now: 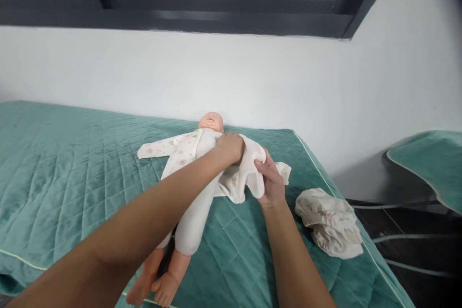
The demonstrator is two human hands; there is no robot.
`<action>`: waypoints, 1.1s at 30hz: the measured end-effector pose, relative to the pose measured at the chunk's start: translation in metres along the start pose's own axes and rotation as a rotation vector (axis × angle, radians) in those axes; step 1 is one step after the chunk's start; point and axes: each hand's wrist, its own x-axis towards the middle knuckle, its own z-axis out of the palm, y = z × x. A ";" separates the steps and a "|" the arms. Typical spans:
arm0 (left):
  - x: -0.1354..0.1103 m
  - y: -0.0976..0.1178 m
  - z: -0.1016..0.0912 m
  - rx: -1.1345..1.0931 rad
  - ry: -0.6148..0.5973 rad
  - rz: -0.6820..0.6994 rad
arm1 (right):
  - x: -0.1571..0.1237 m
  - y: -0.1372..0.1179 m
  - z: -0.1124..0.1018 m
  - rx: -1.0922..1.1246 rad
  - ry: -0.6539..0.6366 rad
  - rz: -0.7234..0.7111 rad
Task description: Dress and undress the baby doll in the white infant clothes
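Note:
A baby doll [195, 225] with a soft white body lies on its back, its head toward the wall and its bare feet toward me. It is partly dressed in a white printed baby shirt [182, 156]. One sleeve lies stretched out on the left, and the front hangs open. My left hand [231, 147] is closed at the doll's chest on the right side, against the shirt's edge; its fingertips are hidden. My right hand [271, 180] grips the bunched right side of the shirt between thumb and fingers. The cuff of that sleeve shows beyond it.
A crumpled printed cloth [330, 224] lies right of my right forearm, near the bed's edge. The green quilted cover [72, 154] lies under everything. Behind rise a white wall [231, 72] and a barred window. Another green cover [433, 166] is at far right.

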 end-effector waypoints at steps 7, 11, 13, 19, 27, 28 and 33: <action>-0.031 -0.039 -0.038 -0.465 0.079 -0.001 | -0.003 0.006 0.012 -0.031 -0.210 0.060; -0.038 -0.049 -0.046 -0.605 -0.086 0.047 | -0.005 0.007 0.014 -0.109 -0.291 0.081; -0.040 -0.051 -0.050 -0.539 -0.187 0.104 | -0.007 0.006 0.015 -0.135 -0.349 0.101; -0.039 -0.042 -0.043 -0.224 -0.181 0.155 | -0.009 0.004 0.019 -0.188 -0.595 0.163; -0.033 -0.060 -0.024 -0.126 0.261 -0.019 | -0.013 0.004 0.023 -0.163 -0.694 0.209; -0.034 -0.066 -0.025 -0.153 0.305 -0.058 | -0.014 0.004 0.024 -0.158 -0.686 0.207; -0.037 -0.091 -0.014 -0.301 0.407 -0.255 | -0.013 0.006 0.022 -0.132 -0.525 0.126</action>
